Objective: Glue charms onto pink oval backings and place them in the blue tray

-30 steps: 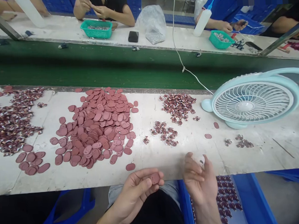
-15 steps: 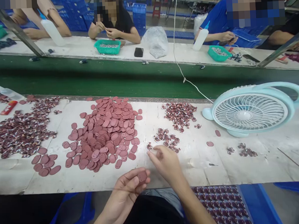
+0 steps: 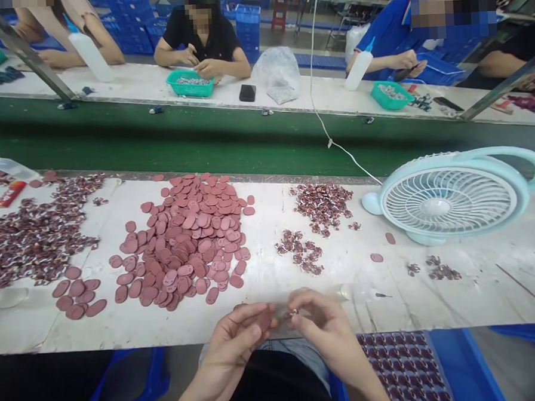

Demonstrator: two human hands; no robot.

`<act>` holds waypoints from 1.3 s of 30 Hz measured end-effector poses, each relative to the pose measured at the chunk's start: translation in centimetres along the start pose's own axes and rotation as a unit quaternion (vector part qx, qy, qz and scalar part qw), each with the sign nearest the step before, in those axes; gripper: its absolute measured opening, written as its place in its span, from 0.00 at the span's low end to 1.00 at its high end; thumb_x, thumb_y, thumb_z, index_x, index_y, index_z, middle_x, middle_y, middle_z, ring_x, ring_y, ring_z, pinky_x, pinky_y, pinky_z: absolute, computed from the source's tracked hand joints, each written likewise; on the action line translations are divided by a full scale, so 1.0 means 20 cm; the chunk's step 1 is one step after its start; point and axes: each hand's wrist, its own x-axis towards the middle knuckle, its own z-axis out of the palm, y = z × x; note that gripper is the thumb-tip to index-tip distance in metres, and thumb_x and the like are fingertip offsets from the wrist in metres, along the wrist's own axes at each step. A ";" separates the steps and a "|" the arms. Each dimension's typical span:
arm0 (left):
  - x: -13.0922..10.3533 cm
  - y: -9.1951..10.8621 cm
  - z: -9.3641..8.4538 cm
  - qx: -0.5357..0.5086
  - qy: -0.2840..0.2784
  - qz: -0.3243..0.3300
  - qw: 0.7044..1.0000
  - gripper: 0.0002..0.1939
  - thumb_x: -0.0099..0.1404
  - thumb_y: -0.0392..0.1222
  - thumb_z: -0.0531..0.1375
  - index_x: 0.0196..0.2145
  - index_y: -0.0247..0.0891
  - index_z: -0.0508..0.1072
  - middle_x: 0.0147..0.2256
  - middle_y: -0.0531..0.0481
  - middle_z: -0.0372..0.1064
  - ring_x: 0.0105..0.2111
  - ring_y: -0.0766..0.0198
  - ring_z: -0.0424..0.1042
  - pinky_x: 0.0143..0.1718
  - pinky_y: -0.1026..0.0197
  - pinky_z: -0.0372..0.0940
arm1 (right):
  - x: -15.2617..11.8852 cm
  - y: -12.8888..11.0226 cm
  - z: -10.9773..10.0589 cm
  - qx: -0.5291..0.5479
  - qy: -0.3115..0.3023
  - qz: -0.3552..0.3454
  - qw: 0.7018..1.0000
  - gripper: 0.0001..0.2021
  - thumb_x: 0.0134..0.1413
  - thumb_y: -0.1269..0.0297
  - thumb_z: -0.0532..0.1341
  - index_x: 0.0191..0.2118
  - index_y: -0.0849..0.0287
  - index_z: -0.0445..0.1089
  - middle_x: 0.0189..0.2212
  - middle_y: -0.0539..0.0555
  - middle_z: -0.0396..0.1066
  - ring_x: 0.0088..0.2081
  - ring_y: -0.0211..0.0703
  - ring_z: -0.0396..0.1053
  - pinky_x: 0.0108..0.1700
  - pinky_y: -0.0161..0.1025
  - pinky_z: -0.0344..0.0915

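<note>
My left hand [image 3: 239, 345] pinches a flat reddish-brown oval piece [image 3: 265, 321] at the table's near edge. Close beside it, my right hand [image 3: 321, 326] holds a small patterned piece [image 3: 293, 311] between thumb and forefinger, almost touching the oval. Just beyond the hands lies a big heap of the same oval pieces [image 3: 191, 234]. A small cluster of patterned pieces [image 3: 299, 251] sits ahead of my right hand, with a bigger pile [image 3: 324, 202] further back.
A pale blue desk fan [image 3: 451, 197] lies at the right. More patterned pieces [image 3: 31, 237] cover the left side, next to a glue bottle [image 3: 8, 166]. A green conveyor belt [image 3: 201, 138] runs behind the table; other people work across it. A blue crate [image 3: 406, 367] of pieces sits below right.
My right hand reached out to the small cluster of patterned pieces, then drew back with one piece to meet the left hand. The left hand kept hold of its oval piece.
</note>
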 end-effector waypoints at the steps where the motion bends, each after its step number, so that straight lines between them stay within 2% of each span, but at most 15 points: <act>1: 0.01 -0.01 0.01 0.007 -0.009 -0.002 1.000 0.18 0.56 0.43 0.77 0.45 0.40 0.85 0.47 0.43 0.85 0.45 0.57 0.81 0.48 0.62 0.73 | -0.05 -0.01 0.00 0.032 0.002 0.008 0.999 0.09 0.59 0.55 0.66 0.37 0.54 0.75 0.35 0.53 0.80 0.37 0.45 0.78 0.39 0.40 0.76; 5: 0.01 -0.04 0.05 0.034 -0.053 -0.003 0.998 0.18 0.55 0.42 0.77 0.44 0.41 0.85 0.45 0.43 0.86 0.46 0.55 0.81 0.51 0.58 0.72 | -0.16 -0.02 0.05 0.120 0.030 0.046 0.991 0.07 0.58 0.56 0.70 0.38 0.51 0.81 0.33 0.53 0.82 0.34 0.48 0.81 0.39 0.42 0.79; 11: 0.02 -0.05 0.06 0.047 -0.084 -0.011 0.995 0.16 0.56 0.40 0.77 0.44 0.42 0.84 0.43 0.44 0.86 0.44 0.59 0.82 0.48 0.61 0.72 | -0.17 -0.01 0.04 0.056 0.056 0.017 0.997 0.03 0.57 0.58 0.71 0.35 0.48 0.83 0.31 0.52 0.84 0.30 0.50 0.81 0.33 0.43 0.80; 16: 0.02 -0.06 0.09 0.042 -0.079 0.006 0.996 0.08 0.56 0.38 0.77 0.30 0.40 0.82 0.36 0.49 0.85 0.36 0.64 0.79 0.41 0.65 0.70 | -0.16 -0.04 0.02 0.036 0.050 0.008 0.998 0.03 0.55 0.58 0.71 0.34 0.48 0.82 0.30 0.51 0.84 0.29 0.47 0.81 0.32 0.40 0.78; 20: 0.01 -0.07 0.10 0.084 -0.067 0.025 0.994 0.10 0.58 0.42 0.75 0.24 0.37 0.82 0.37 0.44 0.85 0.39 0.57 0.79 0.43 0.60 0.70 | -0.15 -0.06 0.01 0.079 0.020 0.050 0.995 0.07 0.55 0.57 0.72 0.33 0.53 0.81 0.30 0.52 0.84 0.30 0.46 0.81 0.34 0.39 0.78; 24: 0.01 -0.08 0.09 0.096 -0.052 0.037 0.993 0.10 0.57 0.44 0.75 0.23 0.38 0.83 0.38 0.42 0.85 0.40 0.51 0.80 0.45 0.55 0.71 | -0.15 -0.04 0.00 0.136 0.009 0.088 0.987 0.09 0.52 0.56 0.74 0.33 0.55 0.80 0.30 0.53 0.84 0.30 0.44 0.81 0.35 0.38 0.77; 27: 0.00 -0.08 0.09 0.111 -0.047 0.047 0.992 0.10 0.58 0.44 0.75 0.24 0.37 0.83 0.39 0.41 0.85 0.44 0.47 0.80 0.49 0.51 0.71 | -0.16 0.00 0.01 0.165 0.008 0.086 0.982 0.09 0.51 0.57 0.75 0.33 0.55 0.80 0.30 0.51 0.83 0.31 0.44 0.80 0.35 0.39 0.77; 33: 0.01 -0.10 0.10 0.125 -0.038 0.061 0.990 0.11 0.60 0.44 0.74 0.23 0.38 0.82 0.41 0.41 0.85 0.46 0.48 0.80 0.49 0.54 0.72 | -0.17 0.04 0.05 0.191 0.028 0.068 0.979 0.08 0.54 0.58 0.74 0.35 0.53 0.80 0.31 0.50 0.83 0.31 0.42 0.79 0.37 0.38 0.76; 37: -0.02 -0.09 0.03 0.148 -0.026 0.072 0.986 0.08 0.58 0.46 0.75 0.31 0.41 0.85 0.50 0.40 0.83 0.48 0.46 0.81 0.46 0.54 0.74 | -0.21 0.07 0.07 0.215 0.046 0.062 0.973 0.06 0.56 0.57 0.73 0.36 0.50 0.80 0.32 0.51 0.83 0.32 0.45 0.79 0.38 0.42 0.79; 39: -0.04 -0.06 -0.04 0.208 0.001 0.105 0.973 0.09 0.58 0.46 0.75 0.37 0.43 0.86 0.54 0.39 0.80 0.48 0.45 0.81 0.46 0.53 0.76 | -0.25 0.13 0.04 0.233 0.092 0.059 0.966 0.05 0.55 0.57 0.73 0.36 0.49 0.81 0.30 0.51 0.82 0.29 0.45 0.78 0.35 0.42 0.79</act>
